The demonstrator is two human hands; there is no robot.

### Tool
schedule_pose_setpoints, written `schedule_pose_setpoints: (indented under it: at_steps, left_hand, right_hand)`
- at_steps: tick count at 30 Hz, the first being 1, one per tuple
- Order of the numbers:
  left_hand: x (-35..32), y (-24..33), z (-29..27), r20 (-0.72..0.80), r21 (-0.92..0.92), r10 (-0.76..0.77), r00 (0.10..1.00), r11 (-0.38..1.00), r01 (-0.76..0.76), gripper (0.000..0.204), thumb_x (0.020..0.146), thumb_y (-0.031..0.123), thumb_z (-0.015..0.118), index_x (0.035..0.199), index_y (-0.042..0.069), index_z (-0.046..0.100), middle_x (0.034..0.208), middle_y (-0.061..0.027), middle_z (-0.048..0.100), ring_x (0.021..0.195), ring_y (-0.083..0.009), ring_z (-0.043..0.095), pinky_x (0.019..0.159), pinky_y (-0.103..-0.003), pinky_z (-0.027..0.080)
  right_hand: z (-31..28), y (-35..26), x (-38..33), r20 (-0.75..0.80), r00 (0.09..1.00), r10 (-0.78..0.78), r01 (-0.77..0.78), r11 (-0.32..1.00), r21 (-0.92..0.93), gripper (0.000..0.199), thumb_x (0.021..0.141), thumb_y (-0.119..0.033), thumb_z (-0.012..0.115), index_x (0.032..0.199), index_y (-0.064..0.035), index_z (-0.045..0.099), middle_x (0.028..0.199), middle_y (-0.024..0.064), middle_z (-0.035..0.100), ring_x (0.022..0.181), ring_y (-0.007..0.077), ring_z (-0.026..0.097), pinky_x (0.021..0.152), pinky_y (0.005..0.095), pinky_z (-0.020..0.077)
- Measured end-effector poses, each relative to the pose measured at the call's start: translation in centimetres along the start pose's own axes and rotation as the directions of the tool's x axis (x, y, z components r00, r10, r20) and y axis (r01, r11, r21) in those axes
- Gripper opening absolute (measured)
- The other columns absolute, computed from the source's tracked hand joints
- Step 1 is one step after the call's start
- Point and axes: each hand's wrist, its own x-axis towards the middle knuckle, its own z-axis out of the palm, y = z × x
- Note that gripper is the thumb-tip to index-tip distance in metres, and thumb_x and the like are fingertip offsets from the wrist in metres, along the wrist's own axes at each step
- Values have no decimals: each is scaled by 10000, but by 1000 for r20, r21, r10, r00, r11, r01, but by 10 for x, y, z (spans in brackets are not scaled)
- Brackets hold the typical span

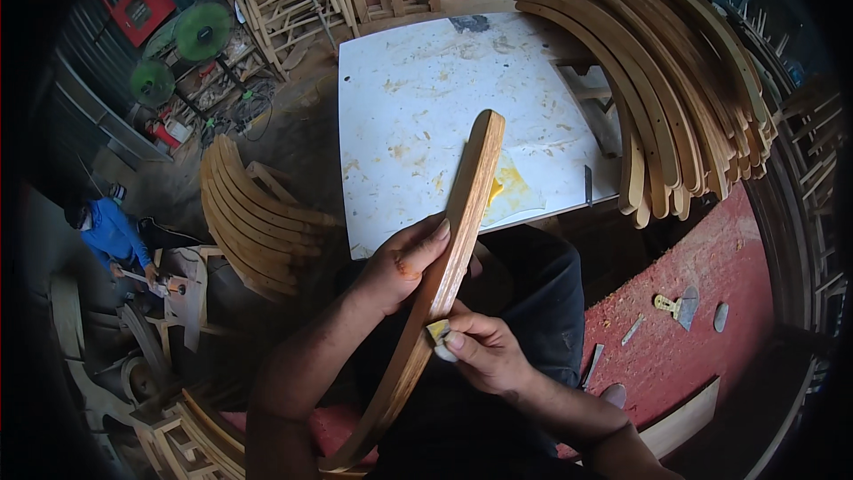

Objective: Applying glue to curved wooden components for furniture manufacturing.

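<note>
A long, curved wooden piece (pixel 462 204) with a rounded end slants from the white table's edge down across my lap. My left hand (pixel 404 267) is wrapped around its middle, thumb along the near face. Lower down, my right hand (pixel 487 351) pinches a small flat piece smeared with yellow (pixel 437 331) against the wood's side; its exact kind is too small to tell. Yellow paste (pixel 496 187) lies on a translucent sheet (pixel 524 191) on the white table (pixel 409 80), just beyond the wood.
Many curved wooden pieces (pixel 666 80) are stacked at the right. A putty knife (pixel 680 306) and other small tools lie on a dusty red surface (pixel 702 258). More curved pieces (pixel 253 213) stand at left. A co-worker in blue (pixel 115 236) handles a tool; green fans (pixel 203 31) stand behind.
</note>
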Motion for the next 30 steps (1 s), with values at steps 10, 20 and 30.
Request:
schedule_pose_setpoints:
  at_steps: [10,20,30]
  left_hand:
    - [-5,3,6,-162,-58,-74,984,996,65,428,1103,420,399,1225,61,597,898,-42,657,778,-113,638,682,-263,541]
    - [-8,0,2,-112,-176,-129,985,978,108,485,1091,507,352,1106,90,600,759,-53,605,563,-129,574,506,-277,507]
    - [-7,-2,0,-85,-66,-87,993,994,81,516,1079,533,366,1117,73,597,723,-39,598,529,-129,601,456,-260,500]
  right_hand:
    - [-29,-50,-4,-275,934,-229,123,927,-354,235,1055,-166,555,1212,-6,627,1255,210,658,1027,310,724,828,383,618]
    - [-19,-52,23,-9,886,-464,262,517,-815,234,1013,-45,602,1233,0,667,1153,147,657,931,178,689,782,271,561]
    - [-18,-31,46,317,726,-611,473,109,-874,364,886,87,714,1209,-79,735,1216,123,546,1039,206,605,836,269,515]
